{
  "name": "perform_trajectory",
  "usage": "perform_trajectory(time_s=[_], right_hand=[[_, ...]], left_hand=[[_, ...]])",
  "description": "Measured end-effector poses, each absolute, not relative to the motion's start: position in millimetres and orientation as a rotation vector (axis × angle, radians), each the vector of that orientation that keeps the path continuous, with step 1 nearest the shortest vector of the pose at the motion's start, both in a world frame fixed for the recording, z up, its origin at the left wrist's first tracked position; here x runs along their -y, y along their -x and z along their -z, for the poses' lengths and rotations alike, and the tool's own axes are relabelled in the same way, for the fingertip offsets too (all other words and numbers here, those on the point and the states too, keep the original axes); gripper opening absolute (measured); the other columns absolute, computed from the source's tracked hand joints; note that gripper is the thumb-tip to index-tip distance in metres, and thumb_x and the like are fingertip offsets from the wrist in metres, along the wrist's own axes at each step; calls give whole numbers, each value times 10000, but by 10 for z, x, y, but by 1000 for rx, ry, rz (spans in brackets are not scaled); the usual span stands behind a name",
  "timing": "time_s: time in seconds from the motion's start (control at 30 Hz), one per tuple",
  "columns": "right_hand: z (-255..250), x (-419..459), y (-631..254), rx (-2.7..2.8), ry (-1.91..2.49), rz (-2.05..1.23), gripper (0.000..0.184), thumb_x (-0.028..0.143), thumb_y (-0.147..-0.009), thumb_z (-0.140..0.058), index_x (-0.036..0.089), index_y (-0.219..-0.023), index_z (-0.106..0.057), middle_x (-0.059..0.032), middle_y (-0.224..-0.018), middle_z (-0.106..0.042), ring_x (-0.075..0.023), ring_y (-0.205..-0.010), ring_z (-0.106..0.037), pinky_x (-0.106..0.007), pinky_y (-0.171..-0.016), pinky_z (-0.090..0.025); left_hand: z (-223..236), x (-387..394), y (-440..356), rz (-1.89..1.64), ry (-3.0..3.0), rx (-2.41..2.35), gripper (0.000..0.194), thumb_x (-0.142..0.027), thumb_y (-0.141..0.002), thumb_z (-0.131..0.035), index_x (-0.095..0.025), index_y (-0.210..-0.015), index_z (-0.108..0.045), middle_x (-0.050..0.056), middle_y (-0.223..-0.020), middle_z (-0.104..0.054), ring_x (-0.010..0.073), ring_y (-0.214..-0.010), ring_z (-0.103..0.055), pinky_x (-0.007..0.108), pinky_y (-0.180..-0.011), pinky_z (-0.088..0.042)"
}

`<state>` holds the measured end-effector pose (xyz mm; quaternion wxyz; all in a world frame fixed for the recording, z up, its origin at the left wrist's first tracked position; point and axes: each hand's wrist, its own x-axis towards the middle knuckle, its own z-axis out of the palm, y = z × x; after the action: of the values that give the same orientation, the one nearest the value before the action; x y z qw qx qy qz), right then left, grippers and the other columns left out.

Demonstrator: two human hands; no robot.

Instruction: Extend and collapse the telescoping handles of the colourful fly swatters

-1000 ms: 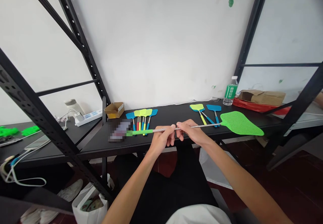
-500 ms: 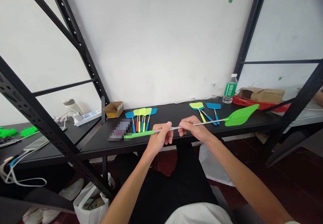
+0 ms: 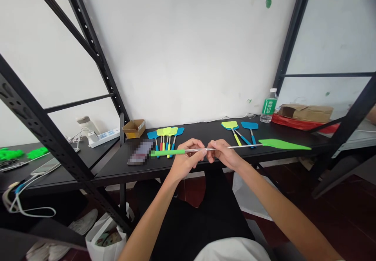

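Held level across in front of me is a green telescopic fly swatter (image 3: 169, 153) with a thin metal rod. Its grip points left and its green paddle head (image 3: 283, 144) points right, seen nearly edge-on. My left hand (image 3: 188, 159) is closed around the rod just right of the green grip. Close beside it, my right hand (image 3: 223, 153) pinches the rod, the fingers of both hands almost touching. Behind the grip lies a row of several blue and yellow fly swatters (image 3: 167, 131). Farther right, more swatters (image 3: 249, 125) rest on the black table.
A phone (image 3: 141, 153), partly blurred out, lies on the black table (image 3: 199, 133). A small cardboard box (image 3: 133, 128) stands at the back left. A water bottle (image 3: 268, 106) is at the back right, near brown boxes (image 3: 308, 113). Black metal uprights (image 3: 88, 37) frame both sides.
The swatter's head has turned from showing its broad face to nearly edge-on. My left hand has slid a little right along the rod, closer to my right hand.
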<state>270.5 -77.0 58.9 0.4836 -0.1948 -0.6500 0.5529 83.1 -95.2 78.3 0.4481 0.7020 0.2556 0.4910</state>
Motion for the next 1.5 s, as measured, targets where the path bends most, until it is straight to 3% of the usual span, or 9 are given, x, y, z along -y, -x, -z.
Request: perform_trajectory(time_s=[0.27, 0.43, 0.7, 1.17, 1.33, 1.5], right_hand=[[-621, 841, -2657, 1602, 492, -1388, 628, 542, -973, -456, 149, -533, -672, -36, -421, -537, -152, -474, -535, -298, -586, -450], [-646, 901, -2641, 1708, 464, -1430, 661, 527, -998, -416, 150, -508, -652, -36, -417, -527, -153, -491, -542, -300, -615, -451], [-676, 913, -2626, 1793, 463, -1332, 575, 498, -999, -437, 141, -620, -681, -34, -520, -588, -150, -529, -549, -316, -671, -454], [-815, 956, -2742, 1995, 499, -1075, 438, 434, -1008, -471, 119, -831, -719, -73, -755, -716, -147, -686, -635, -267, -658, -478], [-832, 944, -2773, 1999, 500, -1050, 422, 422, -996, -494, 117, -843, -741, -87, -784, -728, -164, -724, -653, -279, -674, -488], [-732, 914, -2727, 1811, 434, -1209, 454, 463, -963, -535, 121, -737, -727, -83, -696, -717, -155, -615, -629, -271, -598, -456]], left_hand=[[-778, 978, -867, -1191, -1785, -595, 254, -409, -855, -693, -170, -900, -622, 6, -668, -633, 72, -466, -456, 198, -422, -341], [-769, 1017, -894, -1125, -1809, -608, 313, -408, -907, -623, -163, -717, -578, 8, -592, -616, 77, -473, -459, 203, -459, -339], [-687, 915, -863, -1164, -1806, -653, 445, -425, -920, -575, -148, -575, -621, 24, -557, -595, 89, -457, -466, 234, -455, -337], [-679, 889, -929, -1178, -1500, -700, 479, -445, -850, -639, -160, -488, -509, -8, -418, -506, 79, -366, -431, 209, -380, -270], [-664, 888, -951, -1173, -1462, -686, 485, -436, -863, -628, -163, -487, -489, -14, -404, -486, 77, -355, -413, 212, -385, -263], [-783, 1026, -924, -1183, -1740, -671, 442, -439, -923, -572, -148, -592, -594, 12, -536, -593, 80, -430, -466, 208, -409, -317]])
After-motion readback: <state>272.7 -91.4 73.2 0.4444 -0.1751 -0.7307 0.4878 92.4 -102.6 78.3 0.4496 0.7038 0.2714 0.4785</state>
